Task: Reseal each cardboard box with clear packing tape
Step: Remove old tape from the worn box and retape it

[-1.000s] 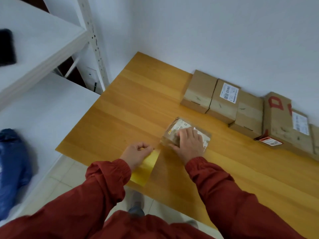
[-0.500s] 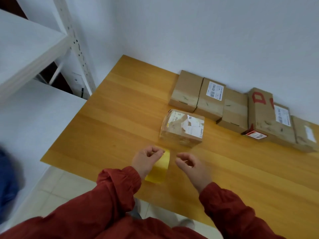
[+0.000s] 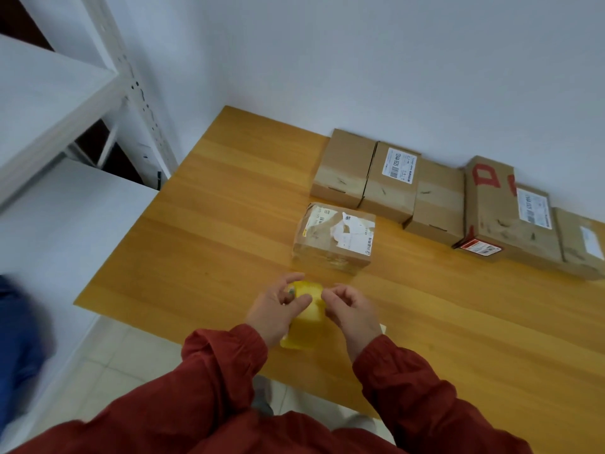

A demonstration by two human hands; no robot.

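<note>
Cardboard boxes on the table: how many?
6. Torn-label box alone, in front. Five in a row behind it: leftmost box, white-label box, plain box, red-lettered box, edge box. Red-lettered one may be two abutting; more may sit off-frame right.

The wooden desk stood with its far edge against the wall. Five cardboard boxes lay side by side along that edge, running toward the right corner: a plain box, a barcode-labelled box touching it, a second plain box, a longer red-marked box with its own white label, and an end box partly out of view. A torn-label box sat alone nearer the desk's middle, just in front of the row's left end.
</note>
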